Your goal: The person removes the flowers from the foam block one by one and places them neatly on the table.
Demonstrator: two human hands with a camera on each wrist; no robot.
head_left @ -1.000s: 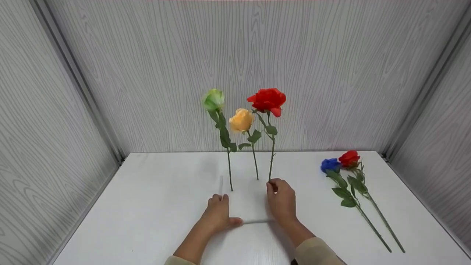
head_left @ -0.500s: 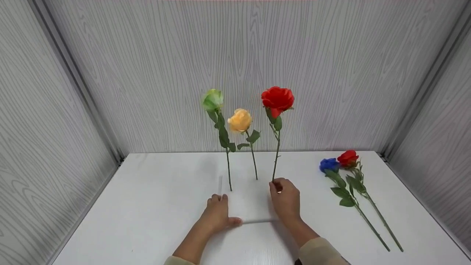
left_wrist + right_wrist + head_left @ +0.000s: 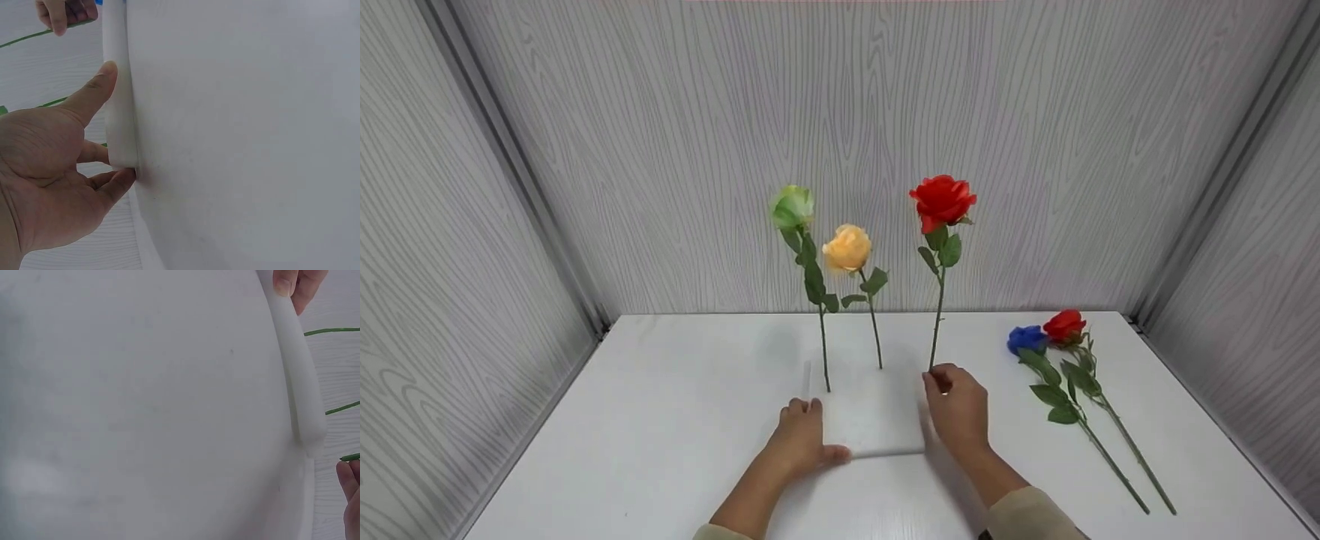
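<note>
My right hand (image 3: pixel 960 409) pinches the lower stem of a red rose (image 3: pixel 942 201), holding it nearly upright at the right edge of a white foam block (image 3: pixel 877 424). In the right wrist view, the stem's cut end (image 3: pixel 347 457) shows at the fingertips, beside the block's corner. My left hand (image 3: pixel 801 435) grips the block's near left corner, thumb along the front side and fingers at the left side. A pale green rose (image 3: pixel 793 207) and an orange-yellow rose (image 3: pixel 847 247) stand upright in the block, leaning slightly left.
To the right on the white table (image 3: pixel 660 450) lie a blue rose (image 3: pixel 1027 340) and another red rose (image 3: pixel 1065 328), stems pointing toward the near edge. Wood-grain panels (image 3: pixel 840 112) close off the back and both sides.
My right hand has moved to the right with the red rose, away from the yellow one, and the bloom has turned. My left hand stays at the block's corner.
</note>
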